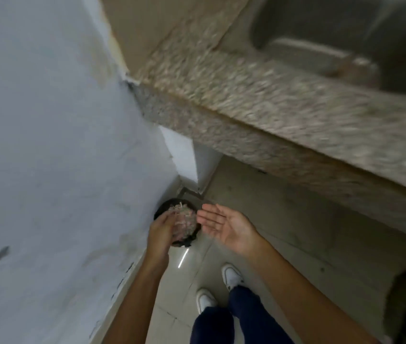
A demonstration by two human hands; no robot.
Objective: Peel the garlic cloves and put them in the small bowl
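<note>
— How do the fingers stand?

— The right hand (224,225) lies palm up, its fingers (208,214) straight and slightly spread, holding nothing. The left hand (159,230) is seen from the back; its fingers reach toward a pile of pinkish-white garlic skins (184,219), but the blur does not show whether they are clamped on any of it or only touching.

— And where is that pile?

— It fills a dark round bin (167,206) standing on the floor (271,219) in the corner, against the pale wall (48,145). The right hand hovers just beside the bin's rim, the left above its near edge. No peeled cloves or small bowl can be made out.

— What lies around the person?

— Two white shoes (231,275) and dark blue trouser legs (246,316) stand on the glossy tiles below the hands. A speckled stone desk (284,103) juts out above, badly blurred, with a steel sink (346,40) sunk into it at the upper right. A dark shape at the lower right edge is too blurred to name.
</note>
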